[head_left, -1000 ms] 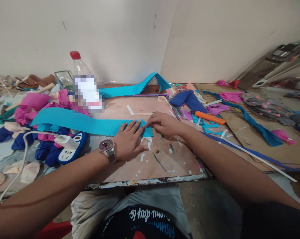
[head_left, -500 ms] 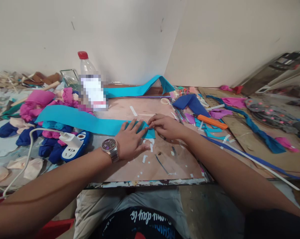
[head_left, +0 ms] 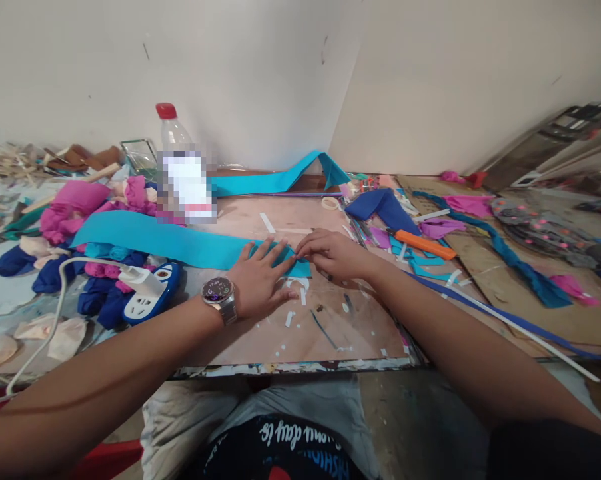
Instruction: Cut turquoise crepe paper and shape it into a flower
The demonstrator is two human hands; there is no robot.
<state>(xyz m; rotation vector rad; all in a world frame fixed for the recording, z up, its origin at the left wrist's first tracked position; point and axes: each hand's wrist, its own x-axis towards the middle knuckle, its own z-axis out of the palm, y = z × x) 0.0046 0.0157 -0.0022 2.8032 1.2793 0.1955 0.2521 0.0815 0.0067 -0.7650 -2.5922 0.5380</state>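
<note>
- Centre of the clock is the middle of the view, where the fingertips meet the work. A long, flat turquoise strip, apparently of cloth or crepe paper, reaches from there out to 9 o'clock, its near end lying on a pinkish-brown worktop.
- The step in hand looks like smoothing or shaping that near end, where the surface is creased beside the fingertips.
- The next move seems to call for a steady left palm, so that the strip does not slide while the other fingertips work its edge.
- The left hand, toward 8 o'clock, lies palm down with fingers spread and loose, holding nothing; its fingers rest across the strip's upper surface, the thumb below the strip's lower edge.
- The right hand, toward 3 o'clock, is curled, thumb and fingertips drawn together at the strip's end, just beside the left fingertips; whether they pinch the material cannot be told.
- A second turquoise strip, bent into a peak, lies toward 11 o'clock, well apart from both hands.
- An orange-handled tool lies at 3 o'clock, beyond the right hand.
- A white-and-blue power socket block sits between 8 and 9 o'clock, near the strip.
</note>
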